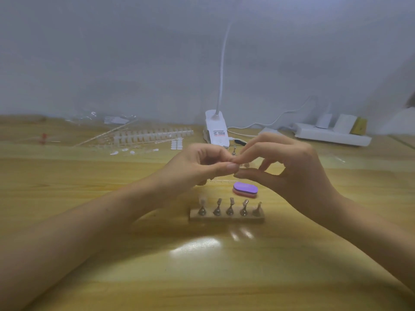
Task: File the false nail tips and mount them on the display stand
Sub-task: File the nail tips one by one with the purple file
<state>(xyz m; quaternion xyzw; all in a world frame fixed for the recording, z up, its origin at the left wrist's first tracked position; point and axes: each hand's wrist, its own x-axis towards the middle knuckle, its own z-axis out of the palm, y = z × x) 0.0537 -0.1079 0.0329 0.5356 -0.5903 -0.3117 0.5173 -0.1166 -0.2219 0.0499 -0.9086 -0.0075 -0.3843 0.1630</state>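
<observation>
The display stand (226, 217), a wooden strip with several small metal holders, lies on the table in front of me. A purple and pink oval nail buffer (245, 189) rests just behind it. My left hand (202, 163) and my right hand (283, 162) meet fingertip to fingertip above the buffer. They pinch something tiny between them, too small and blurred to make out. Two loose metal holders (244, 164) stand behind my fingers. Strips of clear false nail tips (152, 135) lie at the back left, with a few loose tips (114, 153) near them.
A white clip lamp (216, 129) with a gooseneck stands at the back centre. At the back right, a white power strip (332, 135) holds plugs, with cables running to it. Clear packaging (89, 118) and a small red object (44, 137) lie at the back left.
</observation>
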